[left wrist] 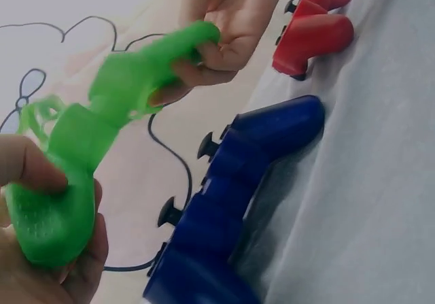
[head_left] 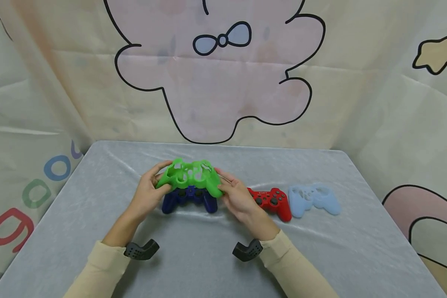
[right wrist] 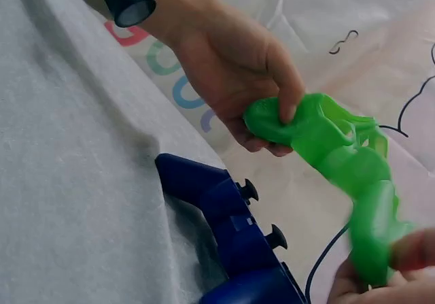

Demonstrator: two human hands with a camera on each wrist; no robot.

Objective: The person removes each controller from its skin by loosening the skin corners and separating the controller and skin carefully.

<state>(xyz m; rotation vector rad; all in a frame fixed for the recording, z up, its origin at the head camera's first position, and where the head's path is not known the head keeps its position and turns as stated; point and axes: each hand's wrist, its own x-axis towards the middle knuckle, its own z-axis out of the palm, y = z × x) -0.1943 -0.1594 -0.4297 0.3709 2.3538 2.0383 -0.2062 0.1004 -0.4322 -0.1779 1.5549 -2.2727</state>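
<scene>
A green silicone controller cover (head_left: 188,176) with cut-out holes is held up off the table by both hands. My left hand (head_left: 149,188) grips its left handle, thumb on the near side and fingers behind. At the other end my right hand (head_left: 240,198) pinches the right handle. Below the cover, apart from it, a dark blue game controller (head_left: 190,198) lies on the table; its two black thumbsticks show in the left wrist view, where the blue controller (left wrist: 231,175) sits under the raised cover (left wrist: 78,137).
Right of the right hand lies a red game controller (head_left: 273,200), partly hidden by that hand. Beside it is a pale blue controller cover (head_left: 314,198). A grey cloth covers the table (head_left: 193,265). Behind stands a printed fabric backdrop (head_left: 223,91).
</scene>
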